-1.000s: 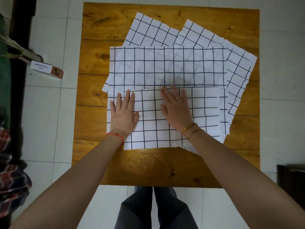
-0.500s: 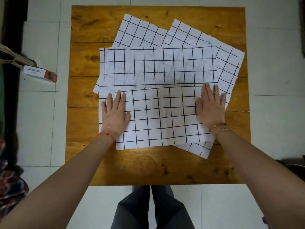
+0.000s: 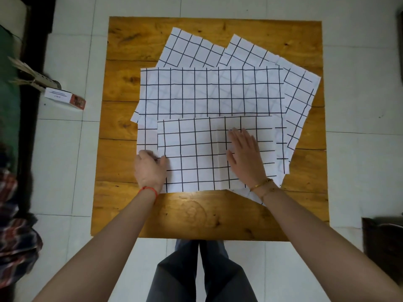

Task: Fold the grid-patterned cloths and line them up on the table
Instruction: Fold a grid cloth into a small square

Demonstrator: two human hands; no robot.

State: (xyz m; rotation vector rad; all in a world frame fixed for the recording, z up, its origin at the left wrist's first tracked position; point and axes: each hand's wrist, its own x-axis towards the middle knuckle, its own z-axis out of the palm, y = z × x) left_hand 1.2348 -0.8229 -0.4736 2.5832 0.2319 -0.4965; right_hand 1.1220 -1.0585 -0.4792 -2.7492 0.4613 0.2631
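Since half a second ago, right hand (image 3: 245, 156) back from the right end of the folded grid-patterned cloth (image 3: 196, 153) to its middle, flat, fingers straight, beside the centre crease. Left hand (image 3: 150, 168) no longer flat on the cloth: shifted to the cloth's left edge, fingers curled there, thumb lying over the top layer. Folded cloth's left edge now set in from the layer beneath, leaving a strip of the lower grid cloth (image 3: 147, 136) showing just beyond the left hand's fingers.
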